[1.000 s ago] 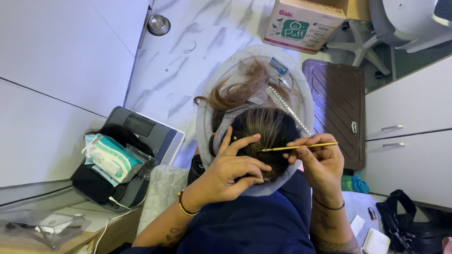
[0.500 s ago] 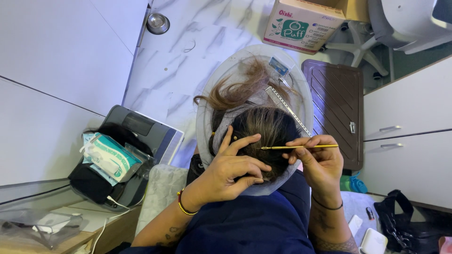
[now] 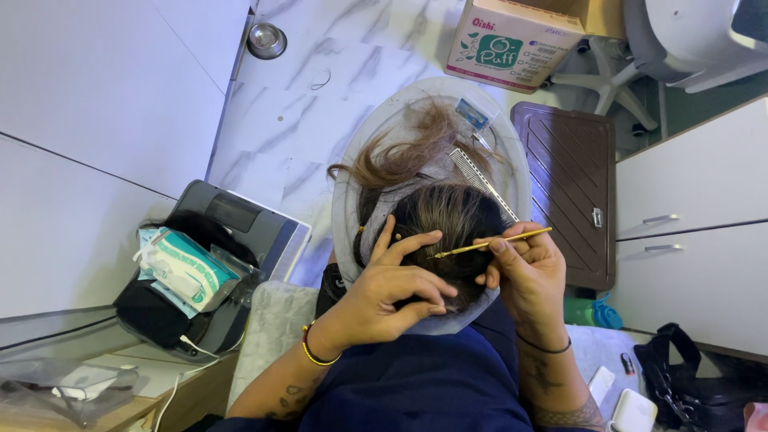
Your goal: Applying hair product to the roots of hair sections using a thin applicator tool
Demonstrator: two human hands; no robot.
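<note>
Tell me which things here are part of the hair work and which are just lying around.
In use: left hand, right hand, thin gold needle tool, dark hairpiece, clear stand, metal comb.
Lying about: cardboard box, steel bowl, wipes packet, black bag.

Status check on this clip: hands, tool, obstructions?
Left hand pressing dark hair. Right hand pinching thin yellow needle tool, tip at hair. Metal comb beside, apart.

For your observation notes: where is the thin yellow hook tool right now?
In the head view, the thin yellow hook tool lies right of centre, pinched in the right hand, its tip at the dark hair piece beside the left hand.
</note>
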